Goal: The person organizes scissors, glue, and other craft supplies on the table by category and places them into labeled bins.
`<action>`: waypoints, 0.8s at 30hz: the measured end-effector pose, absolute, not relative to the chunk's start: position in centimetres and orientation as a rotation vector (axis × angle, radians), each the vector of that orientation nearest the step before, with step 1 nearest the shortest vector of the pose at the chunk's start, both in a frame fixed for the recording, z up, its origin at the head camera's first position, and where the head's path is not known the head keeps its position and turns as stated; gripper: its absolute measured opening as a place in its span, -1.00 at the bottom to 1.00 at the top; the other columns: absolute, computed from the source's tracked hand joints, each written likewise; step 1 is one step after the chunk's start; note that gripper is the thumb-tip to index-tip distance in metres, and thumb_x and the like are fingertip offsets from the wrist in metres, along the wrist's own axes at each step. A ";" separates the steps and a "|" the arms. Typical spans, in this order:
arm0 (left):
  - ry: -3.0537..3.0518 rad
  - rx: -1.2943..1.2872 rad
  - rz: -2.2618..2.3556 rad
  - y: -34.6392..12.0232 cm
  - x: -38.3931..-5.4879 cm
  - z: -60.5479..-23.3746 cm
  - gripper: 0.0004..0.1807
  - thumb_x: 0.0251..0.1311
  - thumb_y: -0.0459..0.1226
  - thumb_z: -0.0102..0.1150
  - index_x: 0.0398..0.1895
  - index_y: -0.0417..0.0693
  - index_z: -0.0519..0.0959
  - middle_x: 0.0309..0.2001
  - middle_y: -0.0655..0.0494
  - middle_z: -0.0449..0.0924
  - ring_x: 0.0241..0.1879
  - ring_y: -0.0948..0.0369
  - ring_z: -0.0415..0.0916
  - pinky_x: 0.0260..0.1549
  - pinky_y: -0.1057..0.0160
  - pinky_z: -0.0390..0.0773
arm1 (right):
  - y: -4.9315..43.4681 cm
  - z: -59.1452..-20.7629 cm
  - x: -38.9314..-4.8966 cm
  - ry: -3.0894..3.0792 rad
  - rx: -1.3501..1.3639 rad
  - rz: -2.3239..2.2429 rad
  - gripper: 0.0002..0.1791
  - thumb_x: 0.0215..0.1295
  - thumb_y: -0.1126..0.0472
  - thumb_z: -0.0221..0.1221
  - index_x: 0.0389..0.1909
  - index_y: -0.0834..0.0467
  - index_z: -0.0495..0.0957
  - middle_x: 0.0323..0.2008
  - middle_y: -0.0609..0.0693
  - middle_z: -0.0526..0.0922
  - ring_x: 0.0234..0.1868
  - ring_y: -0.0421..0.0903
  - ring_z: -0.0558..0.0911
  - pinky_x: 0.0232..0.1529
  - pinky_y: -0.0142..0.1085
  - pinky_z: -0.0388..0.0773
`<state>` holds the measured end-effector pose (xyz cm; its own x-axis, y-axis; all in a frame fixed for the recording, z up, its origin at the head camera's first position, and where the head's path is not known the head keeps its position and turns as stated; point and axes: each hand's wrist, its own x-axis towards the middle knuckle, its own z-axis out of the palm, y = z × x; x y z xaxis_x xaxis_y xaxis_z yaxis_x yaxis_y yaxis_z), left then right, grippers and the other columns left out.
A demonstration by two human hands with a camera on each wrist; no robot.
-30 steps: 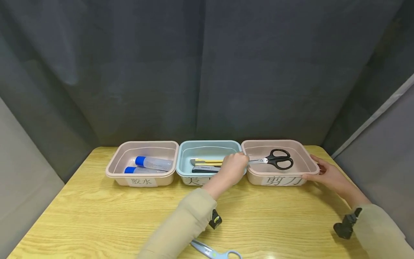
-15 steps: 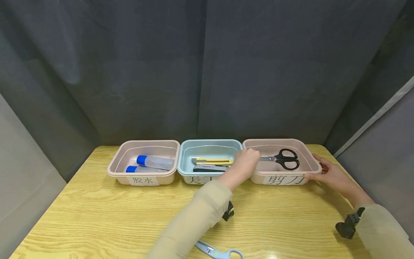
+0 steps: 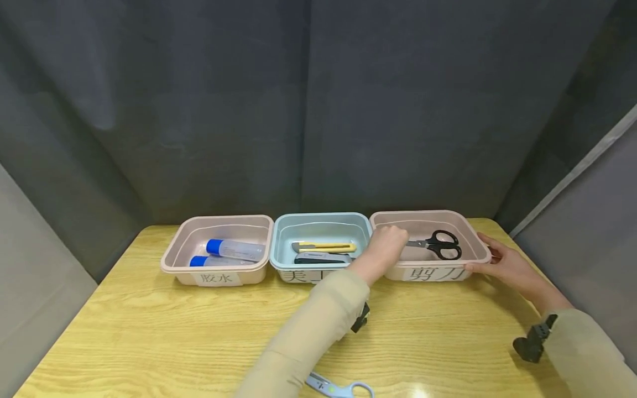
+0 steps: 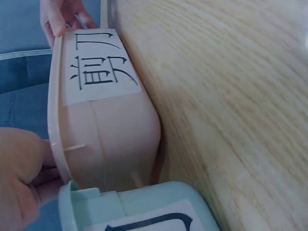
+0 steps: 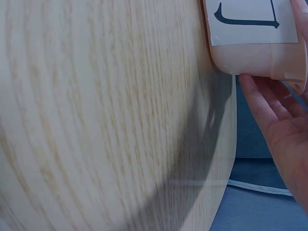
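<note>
Over the left end of the right-hand pink bin [image 3: 420, 221], my left hand [image 3: 388, 246] holds the blade end of black-handled scissors [image 3: 434, 244]. Their loops point right, inside the bin, and the blade tips are hidden by the hand. In the left wrist view, the left hand [image 4: 21, 168] has its fingers behind the bin's rim; the scissors do not show there. At the bin's right end my right hand [image 3: 507, 268] grips it, thumb at the front corner and fingers along the end wall. The right wrist view shows the right hand [image 5: 284, 130] against that wall.
A blue bin [image 3: 323, 223] in the middle holds a yellow utility knife [image 3: 328, 247] and a grey-black one [image 3: 320, 258]. Further left, another pink bin [image 3: 224, 224] holds two blue-capped glue bottles [image 3: 244, 250]. Light-blue scissors [image 3: 338, 391] lie on the table's near side, partly behind the left sleeve.
My left hand has moved right, from the gap between the bins to over the pink bin, and the black scissors have shifted right with it. The right hand has stayed on the bin.
</note>
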<state>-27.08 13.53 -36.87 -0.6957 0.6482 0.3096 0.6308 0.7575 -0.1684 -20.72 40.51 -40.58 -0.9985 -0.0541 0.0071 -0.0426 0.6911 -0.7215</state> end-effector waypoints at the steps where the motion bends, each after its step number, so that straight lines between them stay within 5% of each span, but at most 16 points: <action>1: -2.629 -0.987 0.066 13.6 -27.1 -36.9 -0.81 0.07 -0.38 0.12 -0.45 0.13 0.64 -0.40 0.24 0.64 -0.42 0.26 0.57 -0.52 0.32 0.55 | 40.5 -40.6 -20.8 2.879 -0.077 -1.221 0.04 0.14 0.02 0.23 0.40 0.23 -0.27 0.34 0.38 -0.03 0.14 0.10 0.32 -0.25 -0.71 0.31; 13: -2.785 -0.947 0.040 14.8 -27.5 -37.3 -0.84 0.13 -0.32 0.12 -0.37 0.16 0.64 -0.31 0.24 0.64 -0.33 0.25 0.58 -0.42 0.32 0.56 | 40.3 -40.6 -20.8 2.840 -0.072 -1.293 0.04 0.15 0.08 0.22 0.40 0.25 -0.31 0.34 0.41 -0.09 0.19 0.31 0.21 -0.28 -0.71 0.32; 24: -2.858 -0.931 0.080 15.3 -27.3 -36.9 -0.84 0.17 -0.28 0.10 -0.26 0.15 0.62 -0.23 0.24 0.62 -0.23 0.27 0.56 -0.33 0.32 0.57 | 40.4 -40.6 -20.7 2.847 -0.075 -1.269 0.03 0.15 0.06 0.22 0.40 0.25 -0.29 0.32 0.41 0.00 0.16 0.23 0.27 -0.27 -0.64 0.37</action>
<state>-27.34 15.28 -36.95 -0.8002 0.5894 0.1109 0.5822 0.8078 -0.0921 -20.67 40.37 -40.58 -0.9985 -0.0538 -0.0019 -0.0345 0.6674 -0.7439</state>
